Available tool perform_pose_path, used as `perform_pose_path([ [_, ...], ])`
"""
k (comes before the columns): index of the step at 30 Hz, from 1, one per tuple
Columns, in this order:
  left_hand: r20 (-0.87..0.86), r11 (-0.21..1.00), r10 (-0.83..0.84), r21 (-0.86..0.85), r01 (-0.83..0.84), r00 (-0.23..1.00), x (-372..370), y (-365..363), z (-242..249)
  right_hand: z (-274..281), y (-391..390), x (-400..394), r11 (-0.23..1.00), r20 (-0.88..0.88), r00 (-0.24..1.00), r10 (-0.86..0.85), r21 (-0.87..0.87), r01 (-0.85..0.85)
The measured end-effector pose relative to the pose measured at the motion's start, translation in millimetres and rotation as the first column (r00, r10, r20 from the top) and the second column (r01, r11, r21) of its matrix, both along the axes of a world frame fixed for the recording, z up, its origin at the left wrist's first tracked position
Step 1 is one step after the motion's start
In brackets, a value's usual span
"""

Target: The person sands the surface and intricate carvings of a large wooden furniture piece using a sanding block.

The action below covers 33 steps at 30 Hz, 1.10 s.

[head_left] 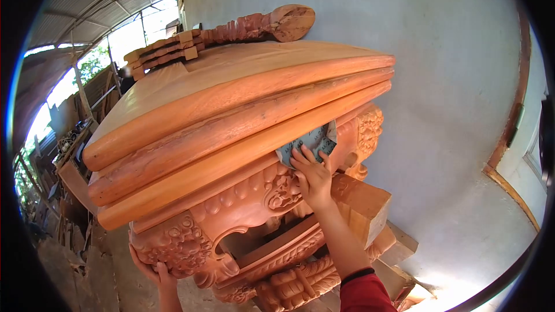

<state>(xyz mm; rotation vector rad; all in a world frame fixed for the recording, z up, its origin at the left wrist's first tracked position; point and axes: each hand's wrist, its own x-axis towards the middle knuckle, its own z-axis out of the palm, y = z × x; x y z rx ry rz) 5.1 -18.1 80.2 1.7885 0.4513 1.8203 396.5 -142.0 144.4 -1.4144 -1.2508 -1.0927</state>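
Note:
A large carved wooden table (pixel 243 115) with a thick, rounded, layered edge fills the middle of the head view. My right hand (pixel 313 180) presses a blue-grey sheet of sandpaper (pixel 319 138), with printing on its back, against the wood just under the top's edge. Its fingertips lie on the sheet, and the side facing the wood is hidden. Lower left, my left hand (pixel 151 273) grips the carved corner (pixel 176 242) of the table, thumb in front and the other fingers partly hidden round the side.
On the tabletop lie a long turned wooden piece (pixel 248 28) and several notched wood blocks (pixel 167 52). A squared wooden block (pixel 364 205) and more carved pieces (pixel 298 289) are below. A pale wall (pixel 445 110) stands close on the right; stacked timber (pixel 75 179) is at left.

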Motion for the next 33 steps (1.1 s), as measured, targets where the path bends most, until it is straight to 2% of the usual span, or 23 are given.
perform_pose_path([
  [1, 0.000, 1.000, -0.008, 0.018, 0.008, 1.000, 0.7, 0.2, 0.5, -2.2, -2.2, -1.8, 0.993, 0.094, 0.993, 0.076, -0.093, -0.067],
  [2, -0.001, 0.999, -0.017, 0.036, 0.017, 1.000, 0.7, -0.1, 1.0, -6.0, 2.6, 6.2, 0.992, 0.088, 0.992, 0.088, -0.094, -0.080],
  [3, -0.003, 0.999, -0.007, 0.036, 0.007, 1.000, 0.5, -0.5, 1.6, -9.4, 12.2, 22.8, 0.954, -0.255, 0.926, 0.278, 0.184, -0.236],
  [4, -0.004, 0.999, -0.027, 0.023, 0.027, 1.000, 0.5, -1.3, 2.1, -8.0, 15.2, 32.4, 0.838, -0.497, 0.707, 0.504, 0.478, -0.262],
  [5, -0.001, 0.999, -0.049, 0.011, 0.049, 0.999, 1.0, -1.1, 2.4, -8.0, 11.4, 39.7, 0.837, -0.494, 0.705, 0.508, 0.478, -0.268],
  [7, 0.003, 0.998, -0.043, 0.034, 0.043, 0.999, 0.6, 2.2, 1.6, -1.5, 5.6, 44.5, 0.943, -0.543, 0.818, 0.187, 0.333, 0.006],
  [8, 0.006, 0.998, -0.049, 0.051, 0.048, 0.999, 1.0, 2.4, 0.5, -6.3, 11.3, 33.5, 0.944, -0.540, 0.821, 0.188, 0.331, 0.002],
  [10, -0.010, 0.998, -0.043, 0.046, 0.044, 0.999, -0.4, 1.8, 1.1, -22.6, 26.1, -8.0, 0.941, -0.337, 0.904, 0.264, 0.294, -0.165],
  [11, -0.032, 0.998, -0.037, 0.041, 0.038, 0.999, -1.9, 0.7, 1.4, -23.1, 16.7, -23.9, 0.941, -0.336, 0.903, 0.267, 0.292, -0.170],
  [12, -0.035, 0.999, -0.031, 0.043, 0.033, 0.999, -1.8, 1.4, 2.2, -17.0, 2.9, -45.3, 0.978, -0.146, 0.967, 0.209, 0.059, -0.202],
  [13, -0.027, 0.997, -0.012, 0.074, 0.014, 1.000, 0.1, 2.6, 1.9, -12.4, -2.8, -58.2, 0.968, 0.064, 0.979, 0.194, -0.176, -0.181],
  [14, -0.021, 0.995, 0.009, 0.101, -0.007, 1.000, 0.1, 2.3, 1.4, -19.3, 2.9, -51.0, 0.965, 0.063, 0.976, 0.208, -0.176, -0.194],
  [16, -0.046, 0.994, 0.037, 0.106, -0.032, 0.998, -1.2, 1.5, 3.9, -39.3, 15.7, -16.5, 0.993, -0.081, 0.997, 0.016, 0.114, -0.007],
  [17, -0.072, 0.993, 0.052, 0.109, -0.044, 0.996, -1.5, 0.0, 4.5, -39.7, 13.6, -12.0, 0.978, -0.381, 0.921, 0.087, 0.209, -0.006],
  [18, -0.074, 0.993, 0.057, 0.106, -0.049, 0.996, -2.0, -1.4, 5.8, -37.8, 8.0, -7.8, 0.961, -0.548, 0.823, 0.151, 0.277, 0.009],
  [20, -0.077, 0.997, 0.032, 0.075, -0.026, 0.997, -0.4, -3.2, 7.8, -54.6, 9.3, -7.0, 0.964, -0.486, 0.874, 0.013, 0.239, 0.118],
  [22, -0.081, 0.994, 0.033, 0.104, -0.025, 0.996, 1.5, -0.1, 9.8, -72.3, 17.9, -40.4, 0.980, -0.339, 0.940, -0.024, 0.179, 0.089],
  [24, -0.099, 0.992, 0.048, 0.119, -0.036, 0.994, -0.5, -1.9, 10.1, -84.6, 13.2, -78.1, 0.997, -0.275, 0.958, 0.077, 0.051, -0.065],
  [26, -0.060, 0.994, -0.007, 0.110, 0.013, 0.998, 2.4, -3.8, 11.6, -98.8, 9.6, -85.9, 0.989, -0.244, 0.958, 0.148, 0.011, -0.150],
  [28, -0.051, 0.991, 0.016, 0.133, -0.009, 0.999, 2.9, 0.6, 10.4, -109.5, 12.1, -69.1, 0.993, -0.329, 0.940, 0.089, 0.104, -0.058],
  [30, -0.039, 0.988, 0.047, 0.151, -0.041, 0.998, 0.8, 1.5, 8.5, -103.7, 12.9, -63.4, 0.973, -0.538, 0.837, 0.102, 0.229, 0.028],
  [33, -0.015, 0.989, 0.033, 0.145, -0.030, 0.999, 0.8, 1.2, 9.8, -99.0, 11.7, -79.8, 0.980, -0.492, 0.866, 0.085, 0.197, 0.015],
])
